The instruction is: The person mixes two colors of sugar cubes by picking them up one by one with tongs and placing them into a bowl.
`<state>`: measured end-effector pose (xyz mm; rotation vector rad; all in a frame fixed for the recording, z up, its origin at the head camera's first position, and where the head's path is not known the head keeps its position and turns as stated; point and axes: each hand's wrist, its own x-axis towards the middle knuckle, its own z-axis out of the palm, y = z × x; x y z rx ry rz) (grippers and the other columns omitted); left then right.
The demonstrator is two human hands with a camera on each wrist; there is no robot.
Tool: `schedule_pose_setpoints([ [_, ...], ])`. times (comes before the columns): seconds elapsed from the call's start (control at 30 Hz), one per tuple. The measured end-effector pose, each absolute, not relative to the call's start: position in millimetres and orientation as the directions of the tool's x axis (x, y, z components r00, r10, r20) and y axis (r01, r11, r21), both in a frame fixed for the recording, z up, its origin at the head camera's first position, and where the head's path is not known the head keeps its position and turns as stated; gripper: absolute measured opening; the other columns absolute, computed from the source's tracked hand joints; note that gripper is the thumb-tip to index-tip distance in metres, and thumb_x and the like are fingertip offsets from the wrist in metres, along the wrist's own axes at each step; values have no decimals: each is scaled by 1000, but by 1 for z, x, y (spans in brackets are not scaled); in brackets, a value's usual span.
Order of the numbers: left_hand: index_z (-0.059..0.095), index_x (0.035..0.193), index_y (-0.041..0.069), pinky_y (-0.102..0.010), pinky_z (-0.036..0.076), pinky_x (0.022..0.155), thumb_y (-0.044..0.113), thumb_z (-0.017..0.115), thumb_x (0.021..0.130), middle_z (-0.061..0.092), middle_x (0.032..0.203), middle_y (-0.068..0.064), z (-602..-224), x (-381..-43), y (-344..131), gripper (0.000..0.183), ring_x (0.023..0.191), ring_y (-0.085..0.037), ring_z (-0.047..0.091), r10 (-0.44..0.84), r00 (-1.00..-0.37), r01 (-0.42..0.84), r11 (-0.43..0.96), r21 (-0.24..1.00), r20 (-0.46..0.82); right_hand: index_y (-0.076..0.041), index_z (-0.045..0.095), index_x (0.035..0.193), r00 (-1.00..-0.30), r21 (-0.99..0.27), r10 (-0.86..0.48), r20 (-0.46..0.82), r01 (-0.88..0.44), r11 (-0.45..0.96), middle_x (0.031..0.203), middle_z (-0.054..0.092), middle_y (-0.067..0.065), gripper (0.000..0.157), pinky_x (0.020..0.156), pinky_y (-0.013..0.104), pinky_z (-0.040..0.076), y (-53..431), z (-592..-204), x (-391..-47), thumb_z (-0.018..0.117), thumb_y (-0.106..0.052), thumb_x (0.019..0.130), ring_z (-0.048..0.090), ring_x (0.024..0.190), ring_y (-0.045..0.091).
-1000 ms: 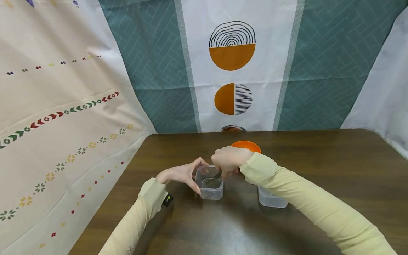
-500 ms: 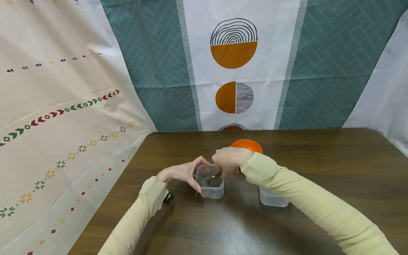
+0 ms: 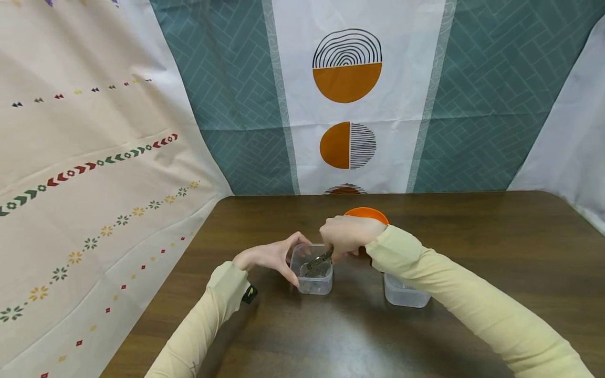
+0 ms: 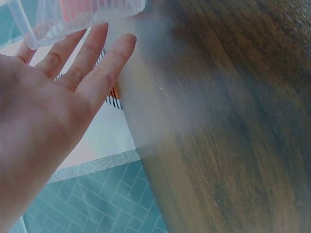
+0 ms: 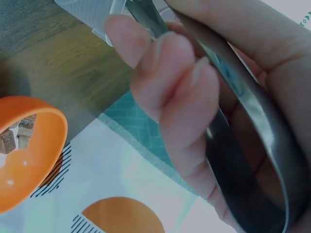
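A clear plastic container (image 3: 315, 286) stands near the middle of the table. My left hand (image 3: 274, 257) holds it from the left, thumb at the front and fingers at the back. In the left wrist view the fingertips lie along the container's wall (image 4: 127, 7); the thumb is hidden there. My right hand (image 3: 351, 233) is over the container's right side and grips metal tongs (image 3: 325, 256), whose tips reach down inside. The right wrist view shows the bent end of the tongs (image 5: 279, 145) in the palm, with curled fingers (image 5: 187, 104) around the arms.
Behind my right hand stands an orange bowl (image 3: 367, 212); small brown blocks (image 5: 24, 131) lie in it. A second clear container (image 3: 405, 295) sits to the right, partly under my right forearm. Patterned cloth (image 3: 359, 115) hangs behind the wooden table (image 3: 496, 236).
My right hand has shifted slightly to the right, and more of the tongs shows inside the container. My left hand and the container stay in place.
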<state>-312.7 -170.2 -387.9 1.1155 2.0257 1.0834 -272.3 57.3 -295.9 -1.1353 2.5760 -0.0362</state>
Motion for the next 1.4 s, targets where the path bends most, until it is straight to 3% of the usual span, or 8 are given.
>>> schedule_pose_setpoints([
  [0.23, 27, 124, 4, -46, 38, 87, 8, 80, 68, 39, 119, -20, -388, -312, -171, 77, 110, -31, 41, 874, -478, 408, 309, 859, -87, -19, 63, 57, -603, -216, -772, -202, -741, 635, 43, 47, -8, 21, 40, 23, 40, 71, -292, -270, 70, -12, 76, 44, 33, 10],
  [0.47, 28, 124, 5, -43, 40, 87, 9, 81, 67, 41, 118, -13, -389, -313, -171, 77, 109, -25, 42, 875, -478, 428, 301, 852, -69, -14, 71, 77, -590, -283, -790, -166, -739, 612, 56, 56, -8, 3, 40, 26, 42, 84, -288, -269, 68, -13, 77, 46, 33, 10],
  [0.63, 30, 124, 8, -45, 39, 87, 9, 81, 67, 40, 118, -8, -389, -313, -171, 77, 110, -23, 41, 861, -502, 423, 324, 846, -79, -21, 72, 86, -609, -262, -781, -141, -738, 622, 63, 59, -10, 10, 48, 23, 43, 93, -285, -269, 69, -18, 76, 49, 35, 12],
  [0.77, 30, 123, 9, -45, 39, 87, 8, 81, 66, 37, 119, -9, -389, -313, -171, 76, 112, -24, 39, 858, -506, 418, 329, 847, -83, -15, 72, 96, -619, -326, -776, -121, -714, 620, 75, 60, -8, 19, 50, 23, 44, 101, -283, -270, 70, -17, 78, 49, 35, 12],
  [0.9, 30, 124, 11, -40, 40, 86, 10, 82, 66, 36, 119, -10, -389, -313, -171, 77, 110, -22, 39, 850, -519, 428, 354, 832, -94, -13, 71, 86, -611, -376, -785, -100, -707, 599, 62, 56, -3, 7, 46, 25, 44, 113, -277, -270, 69, -17, 79, 50, 38, 15],
  [1.03, 30, 125, 10, -37, 41, 85, 12, 82, 66, 37, 120, -11, -389, -312, -171, 79, 110, -22, 39, 848, -520, 436, 361, 824, -97, -12, 72, 86, -643, -406, -762, -76, -678, 612, 48, 49, -5, 9, 45, 26, 43, 126, -271, -273, 69, -17, 79, 48, 36, 13],
  [1.27, 28, 125, 5, -38, 41, 86, 9, 82, 66, 36, 120, -15, -389, -312, -171, 80, 111, -27, 38, 860, -505, 430, 327, 841, -77, -3, 68, 103, -700, -449, -712, -47, -622, 641, 80, 65, -2, 28, 47, 28, 45, 148, -267, -281, 71, -15, 79, 49, 36, 14],
  [1.4, 29, 125, 6, -37, 41, 86, 8, 82, 65, 37, 119, -15, -389, -312, -171, 80, 110, -27, 39, 860, -505, 436, 324, 840, -70, 2, 66, 106, -727, -430, -686, -36, -608, 667, 75, 65, -1, 31, 55, 27, 46, 161, -271, -288, 70, -14, 79, 48, 36, 14],
])
